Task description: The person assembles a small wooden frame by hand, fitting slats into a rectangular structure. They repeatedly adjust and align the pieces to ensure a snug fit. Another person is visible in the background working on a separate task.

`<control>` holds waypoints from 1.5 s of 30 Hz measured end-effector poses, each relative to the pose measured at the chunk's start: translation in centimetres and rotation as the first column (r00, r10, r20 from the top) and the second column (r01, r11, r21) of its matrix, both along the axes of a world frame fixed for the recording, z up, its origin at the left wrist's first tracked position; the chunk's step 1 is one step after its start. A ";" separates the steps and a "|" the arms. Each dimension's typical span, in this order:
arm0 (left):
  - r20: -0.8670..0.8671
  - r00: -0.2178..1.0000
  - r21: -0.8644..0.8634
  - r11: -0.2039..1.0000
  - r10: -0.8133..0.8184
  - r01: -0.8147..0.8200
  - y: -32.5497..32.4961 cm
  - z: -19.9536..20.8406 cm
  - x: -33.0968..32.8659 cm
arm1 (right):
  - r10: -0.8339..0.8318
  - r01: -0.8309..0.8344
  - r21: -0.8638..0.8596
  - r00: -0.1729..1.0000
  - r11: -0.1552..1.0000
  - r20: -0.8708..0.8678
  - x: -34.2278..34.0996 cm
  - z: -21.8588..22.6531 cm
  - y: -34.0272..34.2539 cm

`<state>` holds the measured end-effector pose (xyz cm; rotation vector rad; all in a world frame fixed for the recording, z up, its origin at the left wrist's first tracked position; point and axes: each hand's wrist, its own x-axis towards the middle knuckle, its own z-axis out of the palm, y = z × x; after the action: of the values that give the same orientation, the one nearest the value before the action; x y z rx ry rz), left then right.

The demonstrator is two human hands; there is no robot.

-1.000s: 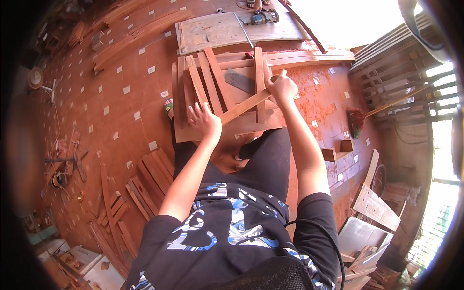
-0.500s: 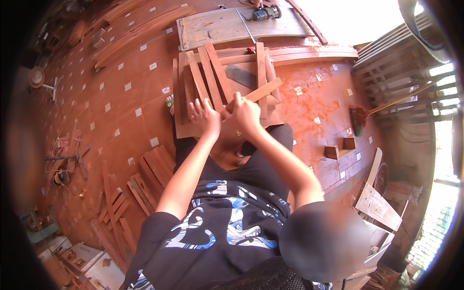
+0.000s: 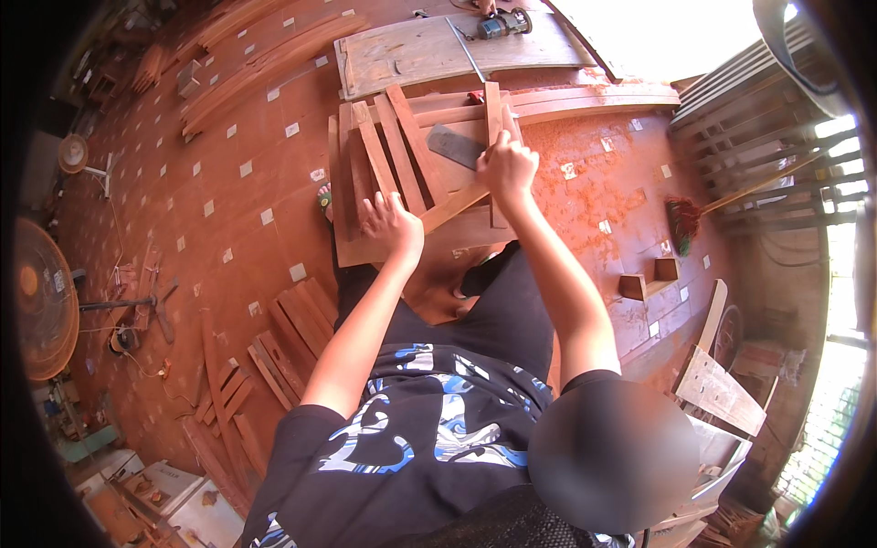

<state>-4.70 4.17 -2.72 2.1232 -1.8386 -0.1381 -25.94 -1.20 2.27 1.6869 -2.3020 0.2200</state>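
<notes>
A short reddish-brown wooden slat (image 3: 454, 208) lies slantwise over a bench-like stack of boards in front of me. My left hand (image 3: 393, 226) is closed at its near left end, fingers bent over the wood. At the far right end my right hand (image 3: 509, 169) is closed round the slat; whether something thin is also under those fingers is hidden. Several longer wooden strips (image 3: 396, 151) lean side by side beyond my left hand. A dark flat plate-like piece (image 3: 454, 146) rests between them and my right hand, beside an upright-lying strip (image 3: 493, 111).
Farther off, a wide pale board (image 3: 393, 57) carries a blue power tool (image 3: 504, 24) with another person's hand on it. A broom (image 3: 683, 224) and a small wooden frame (image 3: 650, 279) are at right. Boards (image 3: 297, 315) lie at left, with a fan (image 3: 46, 297) beyond.
My right hand has slid away from my left, along the slat to its far right end. The left hand's fingers, spread before, are now more bent.
</notes>
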 end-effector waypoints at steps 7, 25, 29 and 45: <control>-0.087 0.995 -0.020 0.999 0.045 -0.047 0.1 0.5 -0.2 | 0.311 -0.311 -0.022 0.942 0.950 0.125 9.5 0.7 5.9; -0.031 1.000 0.000 1.000 0.002 -0.002 0.1 0.0 -0.1 | 0.056 -0.087 0.188 0.985 0.978 0.164 1.0 1.2 -0.5; -0.049 0.999 -0.011 1.000 -0.003 0.003 0.2 0.3 -0.1 | 0.186 -0.190 0.021 0.974 0.982 0.131 8.7 0.4 3.8; -0.051 0.999 -0.005 1.000 -0.016 0.016 -0.1 -0.3 0.1 | -0.093 0.016 0.199 0.917 0.980 0.388 -1.3 4.4 -0.6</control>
<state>-4.64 4.09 -3.04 2.0826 -1.8254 -0.1893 -27.28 -1.77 6.70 1.8022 -2.7400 0.3692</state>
